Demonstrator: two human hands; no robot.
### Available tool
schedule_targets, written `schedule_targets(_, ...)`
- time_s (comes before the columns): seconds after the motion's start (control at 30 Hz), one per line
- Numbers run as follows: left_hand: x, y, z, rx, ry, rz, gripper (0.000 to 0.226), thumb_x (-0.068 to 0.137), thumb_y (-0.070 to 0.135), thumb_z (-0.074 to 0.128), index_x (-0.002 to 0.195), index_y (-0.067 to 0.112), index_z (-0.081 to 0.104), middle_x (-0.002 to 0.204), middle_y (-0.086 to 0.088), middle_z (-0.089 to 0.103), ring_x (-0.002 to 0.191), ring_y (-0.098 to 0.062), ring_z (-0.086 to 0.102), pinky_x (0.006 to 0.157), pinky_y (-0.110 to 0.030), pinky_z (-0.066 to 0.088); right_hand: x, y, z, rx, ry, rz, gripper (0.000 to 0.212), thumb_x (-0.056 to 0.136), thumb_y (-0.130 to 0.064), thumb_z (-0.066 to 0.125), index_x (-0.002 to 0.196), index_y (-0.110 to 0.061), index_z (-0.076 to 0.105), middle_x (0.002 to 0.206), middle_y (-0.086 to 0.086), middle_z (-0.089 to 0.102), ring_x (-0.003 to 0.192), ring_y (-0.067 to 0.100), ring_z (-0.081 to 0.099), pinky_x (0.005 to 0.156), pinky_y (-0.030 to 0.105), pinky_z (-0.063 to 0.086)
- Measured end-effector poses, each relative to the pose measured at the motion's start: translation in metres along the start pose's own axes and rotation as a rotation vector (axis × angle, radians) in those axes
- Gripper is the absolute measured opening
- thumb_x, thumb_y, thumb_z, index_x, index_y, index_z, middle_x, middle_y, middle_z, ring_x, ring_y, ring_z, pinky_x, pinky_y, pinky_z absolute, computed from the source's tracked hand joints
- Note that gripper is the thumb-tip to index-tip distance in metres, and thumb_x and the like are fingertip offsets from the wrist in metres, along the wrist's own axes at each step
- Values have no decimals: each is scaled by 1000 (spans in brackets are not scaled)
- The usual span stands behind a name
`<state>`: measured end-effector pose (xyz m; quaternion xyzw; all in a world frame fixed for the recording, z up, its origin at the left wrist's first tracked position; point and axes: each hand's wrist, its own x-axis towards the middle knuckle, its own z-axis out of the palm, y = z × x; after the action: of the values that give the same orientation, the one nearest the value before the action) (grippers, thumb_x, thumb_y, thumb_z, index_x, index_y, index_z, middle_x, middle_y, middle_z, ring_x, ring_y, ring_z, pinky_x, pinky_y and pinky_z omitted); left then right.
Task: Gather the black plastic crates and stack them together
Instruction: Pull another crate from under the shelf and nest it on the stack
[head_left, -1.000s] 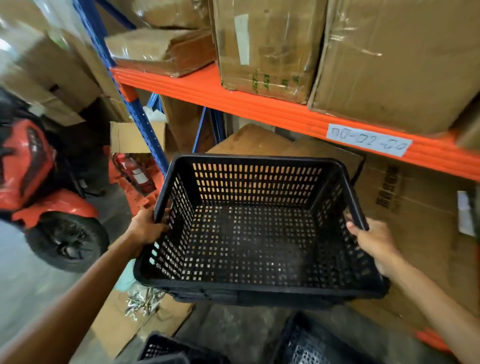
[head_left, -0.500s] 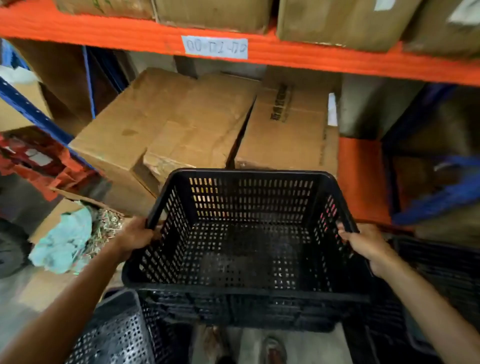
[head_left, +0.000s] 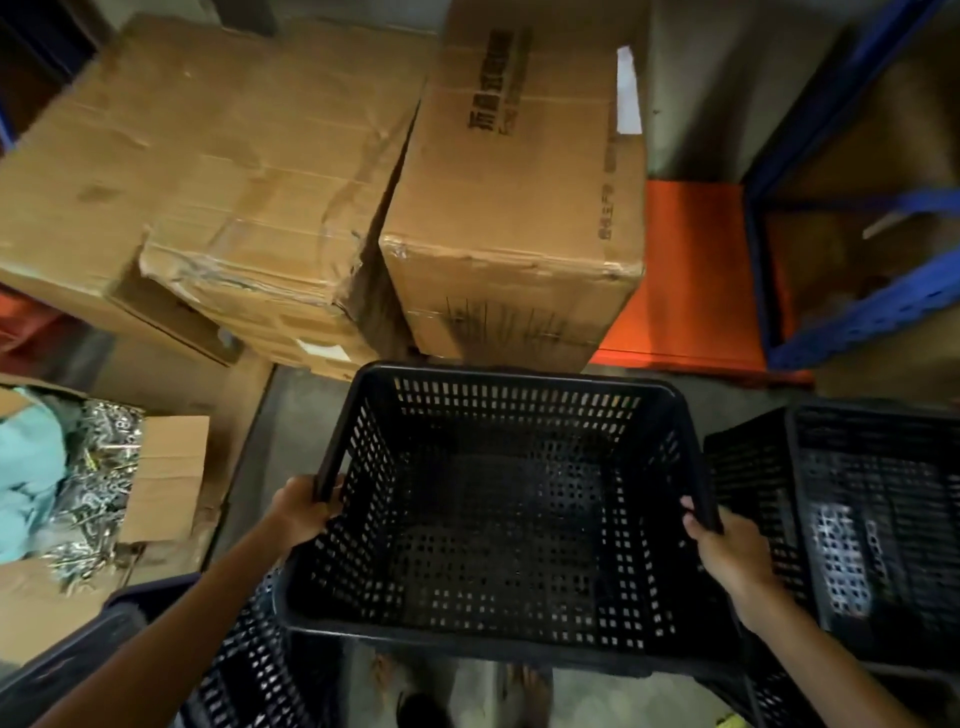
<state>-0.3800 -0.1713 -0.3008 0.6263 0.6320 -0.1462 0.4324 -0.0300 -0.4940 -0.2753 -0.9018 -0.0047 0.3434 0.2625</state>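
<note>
While both hands grip, crate (head_left: 498, 519) hangs between.

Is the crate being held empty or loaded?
Empty: the held crate's perforated floor shows bare, nothing inside.

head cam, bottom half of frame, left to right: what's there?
Open cardboard box of metal hardware → left hand → held black crate → right hand → second black crate on the right. A third crate at lower left overlaps the arm, so I left it out.
</note>
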Motion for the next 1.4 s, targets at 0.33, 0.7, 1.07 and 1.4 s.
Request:
schedule_targets(0.33, 43, -6, 36, -42, 166, 27, 40, 88, 3, 63, 128, 3, 63, 94, -24, 70, 75, -27, 61, 72, -47, 55, 45, 24, 47, -51, 93, -41, 35, 97, -24, 56, 131, -22, 63, 122, 14, 68, 113, 37, 62, 92, 44, 51)
schedule_targets(0.7, 46, -37, 63, -29, 211, -21, 30, 87, 17, 67, 108, -3, 67, 100, -24, 72, 97, -37, 69, 80, -44, 52, 34, 62, 70, -94, 103, -32, 45, 99, -37, 48, 136, -13, 55, 128, 19, 62, 119, 41, 57, 100, 49, 47)
schedule_targets(1.07, 44, -49, 70, -69, 252, 2, 26, 87, 14, 66, 110, 1, 67, 97, -21, 73, 92, -32, 70, 75, -39, 52, 27, 72, 79, -60, 130, -73, 49, 98, -34, 49, 141, -10, 49, 133, 20, 60, 126, 41, 53, 108, 48, 40)
schedule_targets(1.4, 36, -47, 74, -59, 328, 11, 22, 87, 17, 67, 98, -2, 67, 80, -17, 67, 79, -31, 68, 71, -41, 53, 26, 80, 81, -74, 165, -101, 49, 99, -34, 49, 140, -8, 50, 133, 21, 59, 125, 42, 52, 106, 49, 40)
